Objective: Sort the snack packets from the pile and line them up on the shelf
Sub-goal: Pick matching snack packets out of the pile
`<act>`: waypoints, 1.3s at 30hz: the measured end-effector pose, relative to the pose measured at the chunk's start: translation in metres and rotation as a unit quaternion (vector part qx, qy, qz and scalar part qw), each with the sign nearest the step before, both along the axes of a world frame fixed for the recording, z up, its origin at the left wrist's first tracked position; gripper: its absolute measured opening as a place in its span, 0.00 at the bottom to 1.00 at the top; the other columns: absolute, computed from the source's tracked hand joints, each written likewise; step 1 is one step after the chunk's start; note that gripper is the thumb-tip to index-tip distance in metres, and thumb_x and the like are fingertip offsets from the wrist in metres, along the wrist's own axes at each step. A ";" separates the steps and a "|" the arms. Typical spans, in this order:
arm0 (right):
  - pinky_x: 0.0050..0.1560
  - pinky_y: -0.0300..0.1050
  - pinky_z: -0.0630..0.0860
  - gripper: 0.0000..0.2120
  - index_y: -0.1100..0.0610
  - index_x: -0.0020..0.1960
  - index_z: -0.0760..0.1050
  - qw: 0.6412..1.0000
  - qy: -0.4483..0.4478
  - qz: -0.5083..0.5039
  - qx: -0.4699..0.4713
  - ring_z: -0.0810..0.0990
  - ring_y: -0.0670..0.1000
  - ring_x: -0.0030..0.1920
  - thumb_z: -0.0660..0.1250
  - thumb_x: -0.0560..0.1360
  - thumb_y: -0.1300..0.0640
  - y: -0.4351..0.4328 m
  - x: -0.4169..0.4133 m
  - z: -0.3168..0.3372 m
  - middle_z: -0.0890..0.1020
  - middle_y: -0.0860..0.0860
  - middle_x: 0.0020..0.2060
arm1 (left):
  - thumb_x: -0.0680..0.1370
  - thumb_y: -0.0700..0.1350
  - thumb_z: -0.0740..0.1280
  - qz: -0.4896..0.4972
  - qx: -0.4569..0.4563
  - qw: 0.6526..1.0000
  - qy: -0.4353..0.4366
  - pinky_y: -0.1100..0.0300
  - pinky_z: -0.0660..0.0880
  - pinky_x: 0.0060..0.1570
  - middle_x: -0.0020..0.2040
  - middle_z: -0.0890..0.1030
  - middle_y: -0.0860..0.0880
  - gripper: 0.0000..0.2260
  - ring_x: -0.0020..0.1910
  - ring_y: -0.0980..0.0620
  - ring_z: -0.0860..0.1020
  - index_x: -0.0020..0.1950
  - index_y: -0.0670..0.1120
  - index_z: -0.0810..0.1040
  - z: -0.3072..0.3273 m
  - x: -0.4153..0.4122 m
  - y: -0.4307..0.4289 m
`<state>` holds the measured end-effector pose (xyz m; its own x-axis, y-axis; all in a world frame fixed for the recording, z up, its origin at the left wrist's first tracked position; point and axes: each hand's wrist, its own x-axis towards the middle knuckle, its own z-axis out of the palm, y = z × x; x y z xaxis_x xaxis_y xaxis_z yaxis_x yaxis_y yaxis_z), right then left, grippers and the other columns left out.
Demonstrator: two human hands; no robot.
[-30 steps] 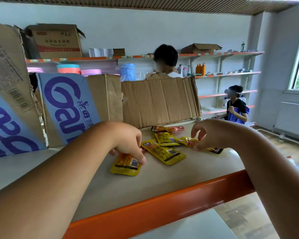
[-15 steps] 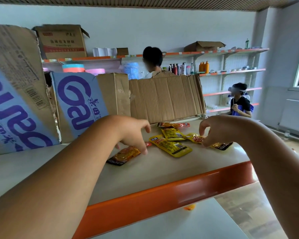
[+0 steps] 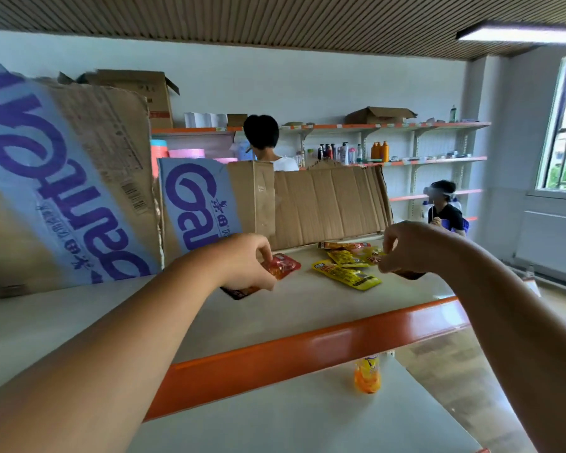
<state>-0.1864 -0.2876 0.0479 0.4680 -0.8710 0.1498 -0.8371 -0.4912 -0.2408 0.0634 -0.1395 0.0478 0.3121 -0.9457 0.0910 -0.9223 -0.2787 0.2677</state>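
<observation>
Barely started tbh: a red packet (image 3: 283, 266) is pinched by the left hand (image 3: 244, 261), an orange packet (image 3: 410, 274) by the right hand (image 3: 409, 246); the pile (image 3: 347, 276) between them is left unsorted.

1. I see the bare left forearm (image 3: 128, 322) reaching in from the lower left, stretched forward with the wrist nearly straight.
2. The left hand (image 3: 242, 263) is palm down with its knuckles up and its fingers curled under. It grips a glossy red-orange snack packet (image 3: 285, 265), which sticks out on both sides of the hand.
3. The bare right forearm (image 3: 520, 322) comes in from the lower right, and its wrist is bent so the hand droops.
4. I read the right hand (image 3: 409, 246) as curled, its thumb and fingertips pinching a small orange plastic packet with a dark end (image 3: 410, 275) beneath it.
5. The two hands are well apart and at about the same height.
</observation>
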 end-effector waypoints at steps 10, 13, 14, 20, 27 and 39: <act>0.31 0.42 0.71 0.07 0.50 0.42 0.78 0.960 -0.229 0.159 -0.030 0.78 0.52 0.28 0.76 0.69 0.54 0.171 0.124 -0.009 0.81 0.52 0.27 | 0.69 0.54 0.78 0.055 -0.228 0.972 -0.014 0.59 0.72 0.38 0.46 0.78 0.59 0.13 0.42 0.60 0.76 0.46 0.61 0.75 -0.010 0.089 0.188; 0.30 0.40 0.70 0.06 0.52 0.39 0.77 0.938 -0.259 0.230 -0.025 0.76 0.49 0.24 0.74 0.70 0.57 0.241 0.176 -0.012 0.80 0.52 0.25 | 0.67 0.54 0.78 0.111 -0.270 0.956 -0.021 0.56 0.75 0.42 0.44 0.79 0.57 0.13 0.43 0.54 0.78 0.45 0.58 0.77 -0.015 0.125 0.271; 0.30 0.40 0.70 0.06 0.52 0.39 0.77 0.928 -0.268 0.258 -0.024 0.76 0.48 0.24 0.73 0.70 0.57 0.269 0.198 -0.012 0.80 0.52 0.25 | 0.67 0.53 0.79 0.133 -0.282 0.950 -0.027 0.57 0.75 0.44 0.44 0.80 0.56 0.12 0.43 0.53 0.79 0.45 0.57 0.79 -0.016 0.139 0.307; 0.29 0.41 0.73 0.06 0.52 0.40 0.76 0.874 -0.287 0.391 0.023 0.76 0.47 0.24 0.73 0.70 0.56 0.416 0.311 -0.013 0.81 0.53 0.27 | 0.66 0.50 0.80 0.244 -0.318 0.912 -0.087 0.59 0.74 0.44 0.44 0.79 0.55 0.13 0.44 0.53 0.78 0.46 0.53 0.81 -0.022 0.197 0.484; 0.29 0.44 0.72 0.09 0.52 0.39 0.74 0.800 -0.291 0.518 0.076 0.77 0.48 0.26 0.75 0.69 0.57 0.565 0.421 -0.037 0.79 0.49 0.27 | 0.69 0.54 0.80 0.387 -0.303 0.863 -0.119 0.70 0.66 0.37 0.47 0.79 0.58 0.14 0.44 0.60 0.78 0.52 0.57 0.80 -0.050 0.231 0.657; 0.35 0.44 0.68 0.10 0.51 0.42 0.74 0.728 -0.267 0.618 0.131 0.77 0.49 0.40 0.76 0.72 0.54 0.680 0.560 -0.091 0.79 0.48 0.40 | 0.72 0.55 0.79 0.501 -0.281 0.807 -0.137 0.58 0.80 0.49 0.53 0.78 0.57 0.17 0.52 0.56 0.77 0.57 0.56 0.78 -0.095 0.293 0.774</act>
<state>0.3732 0.3923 -0.0427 0.8539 0.1345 0.5028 0.4527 -0.6686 -0.5900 0.3568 0.6347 -0.0470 0.7896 -0.0158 0.6134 -0.3549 -0.8272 0.4356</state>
